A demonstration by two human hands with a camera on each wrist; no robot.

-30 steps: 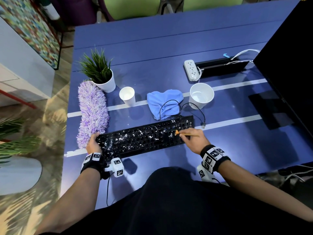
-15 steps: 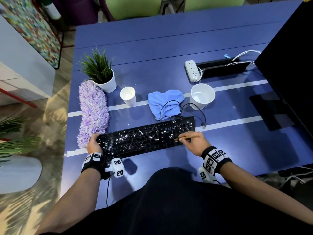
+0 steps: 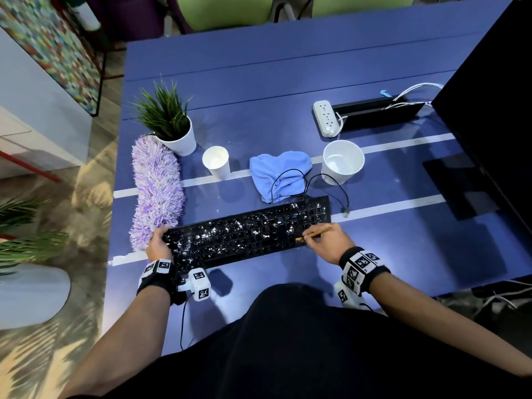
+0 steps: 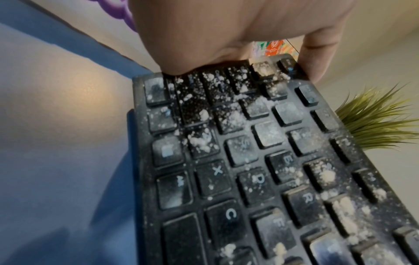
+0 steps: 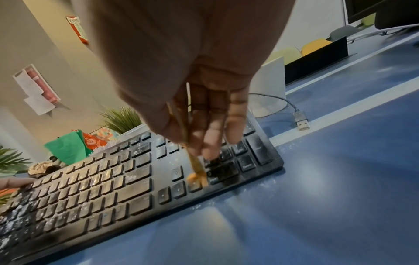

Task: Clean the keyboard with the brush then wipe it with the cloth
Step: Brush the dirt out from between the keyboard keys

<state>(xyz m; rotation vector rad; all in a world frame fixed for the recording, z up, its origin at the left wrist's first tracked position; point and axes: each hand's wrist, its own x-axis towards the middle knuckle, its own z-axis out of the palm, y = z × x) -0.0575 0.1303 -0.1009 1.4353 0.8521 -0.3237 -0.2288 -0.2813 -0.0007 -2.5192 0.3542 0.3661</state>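
A: Since a second ago, brush (image 3: 312, 233) tip shifted from keyboard (image 3: 247, 234) far edge to near edge.

B: Left hand (image 3: 157, 243) fingers clamp keyboard's left end; right hand (image 3: 326, 240) fingers pinch brush at its right end.

A: Keyboard: rigid, light, probably slides on worktop (image 3: 288, 82). Brace at ends.
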